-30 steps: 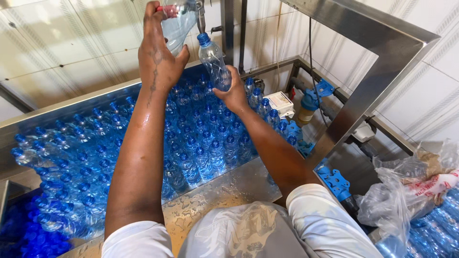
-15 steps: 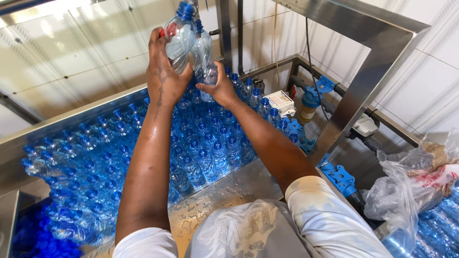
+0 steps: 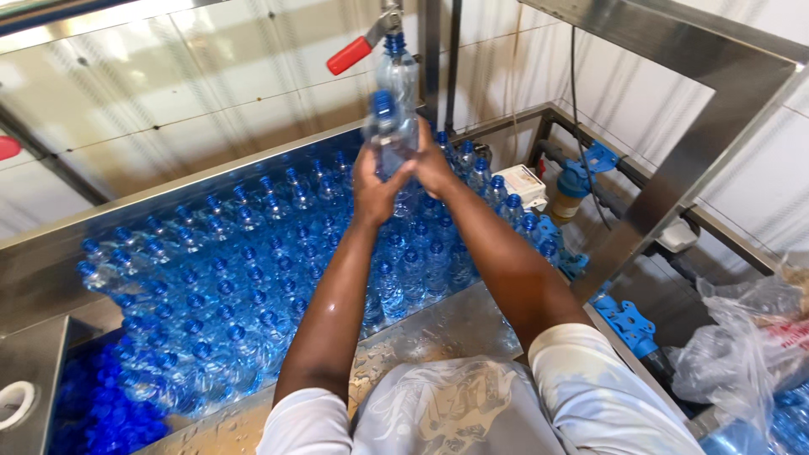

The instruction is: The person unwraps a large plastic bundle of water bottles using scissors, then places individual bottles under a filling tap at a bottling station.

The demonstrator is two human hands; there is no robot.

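Gripping one clear blue-capped bottle [image 3: 389,135] chest-high in both the left hand [image 3: 373,187] and right hand [image 3: 432,165], fingers closed round it, under another bottle [image 3: 398,74] at the red-handled valve [image 3: 358,49]. Wet counter [image 3: 438,333], crowded bottles [image 3: 253,278] below: slip likely, possibly toppling several.

Clear glossy plastic bottles [image 3: 253,286]; wet brushed-metal table [image 3: 455,329]; glossy tiled wall [image 3: 168,109].

Dozens of clear plastic bottles with blue caps [image 3: 253,278] stand packed together in the steel trough. A small white box with a printed label [image 3: 522,185] sits at its far right end. At lower right lies a crumpled clear plastic bag [image 3: 742,345] with red print.
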